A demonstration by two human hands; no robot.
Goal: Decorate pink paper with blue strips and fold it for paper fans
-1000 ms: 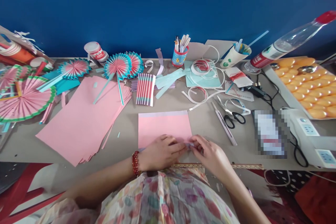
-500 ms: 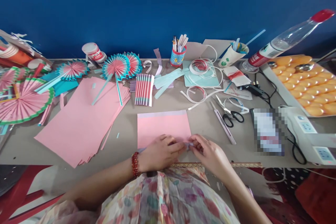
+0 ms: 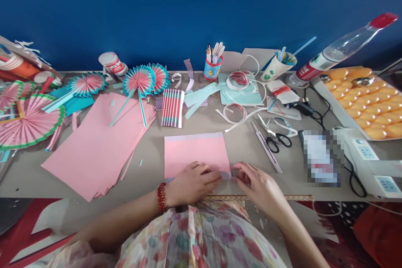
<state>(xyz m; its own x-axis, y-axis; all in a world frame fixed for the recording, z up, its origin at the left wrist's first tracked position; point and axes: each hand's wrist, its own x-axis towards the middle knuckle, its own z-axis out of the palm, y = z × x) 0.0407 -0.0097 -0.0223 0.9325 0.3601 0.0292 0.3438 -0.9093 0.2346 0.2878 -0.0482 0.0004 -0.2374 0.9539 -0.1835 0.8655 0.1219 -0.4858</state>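
A pink sheet of paper with lilac bands along its far and near edges lies flat at the table's front. Across its near edge rests my left hand, fingers stretched out and pressing on the paper; the palm hides part of the near band. My right hand is just beside the sheet's near right corner, thumb and forefinger apart with nothing visible between them. Beyond the sheet lies a pleated pink, lilac and blue piece of paper.
Left of the sheet lies a stack of pink paper, with folded paper fans behind it. To the right are a utility knife, scissors, a phone and a power strip. Tape rolls sit farther back.
My right hand has moved slightly right, off the paper's near corner, and its thumb and forefinger have parted. My left hand stays in place on the sheet.
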